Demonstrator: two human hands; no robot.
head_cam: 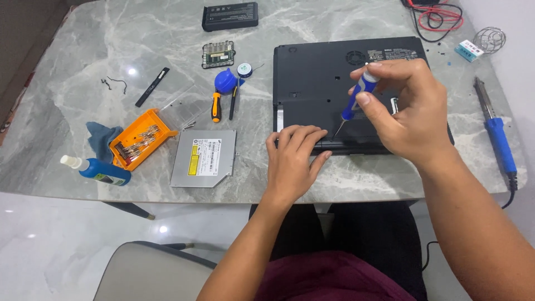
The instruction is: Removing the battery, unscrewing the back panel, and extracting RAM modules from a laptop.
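Left hand (292, 161) lies flat, fingers extended, on the laptop (317, 83) front edge; right hand (409, 111) grips a blue screwdriver (356, 95), tip on the base.

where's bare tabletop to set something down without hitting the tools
Bare marble table lies at the far left, beyond the black strip. Another patch lies along the near edge, between the silver optical drive and the left hand. It is crowded around the orange bit case and the screwdrivers. The right hand works a blue screwdriver over the laptop.
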